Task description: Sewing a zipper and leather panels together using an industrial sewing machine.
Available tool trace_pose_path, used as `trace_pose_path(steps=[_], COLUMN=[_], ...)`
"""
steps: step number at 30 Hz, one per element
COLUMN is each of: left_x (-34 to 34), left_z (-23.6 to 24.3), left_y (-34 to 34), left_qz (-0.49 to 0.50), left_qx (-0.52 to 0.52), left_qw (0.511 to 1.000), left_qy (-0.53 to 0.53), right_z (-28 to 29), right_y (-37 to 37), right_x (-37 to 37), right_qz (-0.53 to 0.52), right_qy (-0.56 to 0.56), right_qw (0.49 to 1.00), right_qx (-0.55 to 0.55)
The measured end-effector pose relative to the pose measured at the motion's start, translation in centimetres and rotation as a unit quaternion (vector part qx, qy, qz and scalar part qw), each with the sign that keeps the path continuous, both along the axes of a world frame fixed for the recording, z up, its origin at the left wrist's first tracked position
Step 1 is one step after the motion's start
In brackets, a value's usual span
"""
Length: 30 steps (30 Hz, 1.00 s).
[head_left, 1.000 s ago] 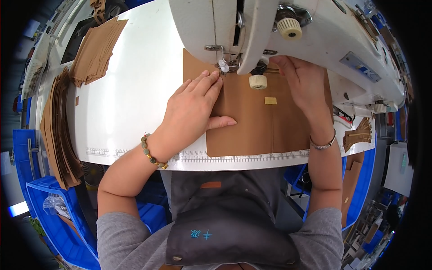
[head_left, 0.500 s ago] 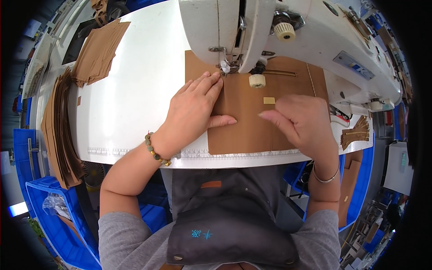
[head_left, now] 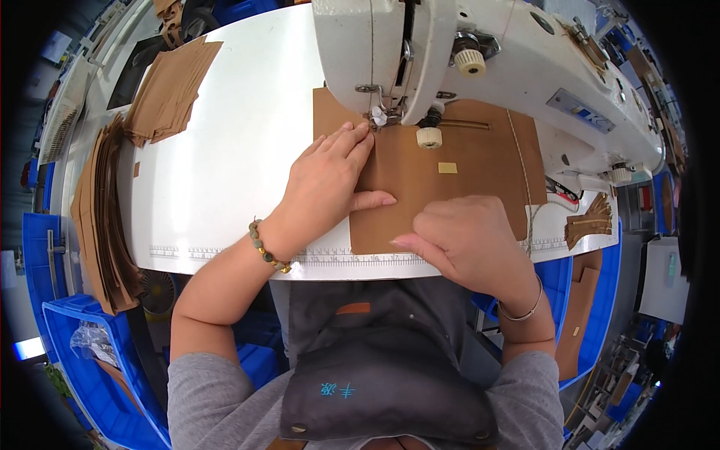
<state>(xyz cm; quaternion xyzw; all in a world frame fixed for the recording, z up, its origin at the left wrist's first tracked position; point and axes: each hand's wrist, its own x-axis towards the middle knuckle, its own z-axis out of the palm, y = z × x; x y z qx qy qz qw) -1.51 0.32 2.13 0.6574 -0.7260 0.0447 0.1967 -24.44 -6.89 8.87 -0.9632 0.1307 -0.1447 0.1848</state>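
Note:
A brown fabric panel [head_left: 405, 169] with a small yellow label [head_left: 448, 168] and a zipped slit [head_left: 465, 124] lies under the needle area of a white sewing machine [head_left: 420, 60]. My left hand [head_left: 330, 169] rests flat on the panel's left side. Its fingertips are right beside the presser foot [head_left: 377, 120] and its thumb stretches over the fabric. My right hand [head_left: 469, 236] is curled over the panel's near right part, with the thumb sticking out leftward. Its folded fingers are hidden beneath, so whatever they may hold cannot be seen.
Brown fabric pieces are stacked at the table's left [head_left: 169, 90], with another pile [head_left: 105, 217] hanging over the edge. Red-and-black handled snips [head_left: 562, 190] and short zipper pieces [head_left: 590, 222] lie at right. Blue bins [head_left: 97, 360] flank the table. A printed ruler [head_left: 330, 259] runs along the front edge.
My right hand has moved toward me and slightly left, nearer the panel's front edge. My left hand stays by the presser foot. The whole view has shifted slightly.

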Motion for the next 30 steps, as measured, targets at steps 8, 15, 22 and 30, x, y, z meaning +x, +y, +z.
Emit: trace_pose_path(steps=[8, 15, 22, 30], left_x=[0.4, 0.4, 0.6, 0.8], left_z=[-0.4, 0.3, -0.2, -0.4], left_y=[-0.3, 0.7, 1.2, 0.6], left_qz=[-0.004, -0.048, -0.084, -0.076], left_qx=[-0.008, -0.013, -0.046, -0.057], left_qw=[1.0, 0.989, 0.946, 0.989], left_qy=[0.015, 0.141, 0.311, 0.114], right_z=[-2.1, -1.2, -1.2, -0.2], right_y=[3.6, 4.6, 5.1, 5.1], right_x=[3.8, 9.9, 12.3, 9.5], right_qz=[-0.009, -0.127, -0.093, -0.044], right_qy=[-0.197, -0.316, -0.49, -0.477], right_qw=[0.976, 0.934, 0.844, 0.844], right_qx=[0.087, 0.111, 0.197, 0.241])
